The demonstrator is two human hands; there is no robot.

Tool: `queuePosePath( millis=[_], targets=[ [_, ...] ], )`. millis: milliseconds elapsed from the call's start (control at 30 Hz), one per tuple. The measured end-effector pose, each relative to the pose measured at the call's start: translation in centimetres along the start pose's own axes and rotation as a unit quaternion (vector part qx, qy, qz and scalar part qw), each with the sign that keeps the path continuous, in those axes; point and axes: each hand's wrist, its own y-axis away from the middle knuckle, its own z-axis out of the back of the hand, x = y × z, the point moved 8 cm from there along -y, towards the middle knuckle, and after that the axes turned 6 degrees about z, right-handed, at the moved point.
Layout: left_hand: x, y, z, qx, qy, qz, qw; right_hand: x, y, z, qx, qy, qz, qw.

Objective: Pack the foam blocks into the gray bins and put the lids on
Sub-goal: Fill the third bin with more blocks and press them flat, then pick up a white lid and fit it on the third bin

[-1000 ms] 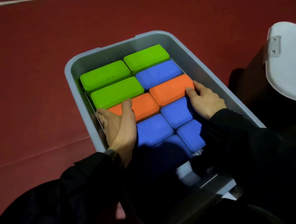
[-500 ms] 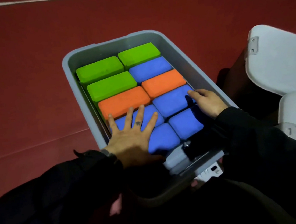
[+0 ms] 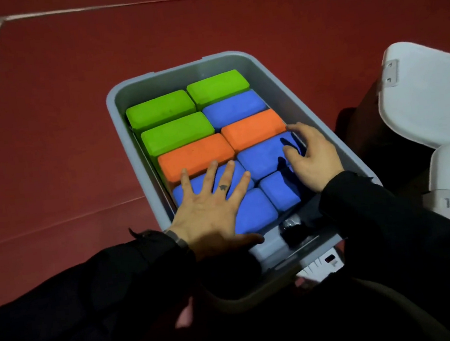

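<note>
Dark red matte floor point(image 3: 61, 132) with a pale painted boundary line point(image 3: 145, 3) along the far and left edges. Centred on it, open-topped gray plastic bin point(image 3: 308, 106), rounded rectangular, no lid fitted. To the right, well apart from the bin, two white rounded plastic lids point(image 3: 427, 99), each with a small latch, lying uninstalled. Inside the bin, a full top layer of rectangular foam blocks in two columns, sides touching: three lime-green foam blocks point(image 3: 160, 109) at the far end, two orange foam blocks point(image 3: 195, 154) in the middle, one blue among them, and a cluster of blue foam blocks point(image 3: 268, 156) nearest the wearer. Left hand point(image 3: 211, 205), black-sleeved: flat on the near-left blue blocks, fingers straight and spread, palm pressing down; against half a second ago, same posture and almost the same spot. Right hand point(image 3: 311, 155): shifted forward along the right wall since then, fingers loosely curled over the right end of the upper blue block, index tip near the orange block's corner, gripping nothing. Compared with one second ago, both hands relocated from the orange row to the blue rows. Probable meaning: loading of this bin complete, levelling in progress so the blocks sit below the rim. Remaining step: lid placement.
</note>
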Motion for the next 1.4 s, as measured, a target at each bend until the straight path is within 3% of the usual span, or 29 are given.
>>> queuePosePath(
  millis=[233,500,633,1033,1200,1400],
  targets=[
    [0.7,-0.5,1.5,-0.036,0.059,0.05,0.996,0.7,-0.1,0.1,0.018,-0.011,0.042,0.999],
    [3.5,-4.2,4.6,-0.135,0.094,0.051,0.985,3.0,-1.3,-3.6,0.087,0.104,0.093,0.986],
    [4.2,-5.5,1.5,-0.096,0.023,0.084,0.992,2.6,-1.3,-4.6,0.063,0.133,0.086,0.985],
    [4.4,-5.8,1.4,-0.106,0.032,0.081,0.991,2.7,-1.6,-4.2,0.027,0.12,0.066,0.99],
    [5.3,-4.3,4.4,-0.006,0.115,0.074,0.991,3.6,-2.1,-4.0,0.121,0.143,0.039,0.982],
    [3.1,4.4,14.3,0.052,0.282,0.092,0.954,10.4,0.5,3.6,0.222,-0.009,-0.09,0.971]
  ],
)
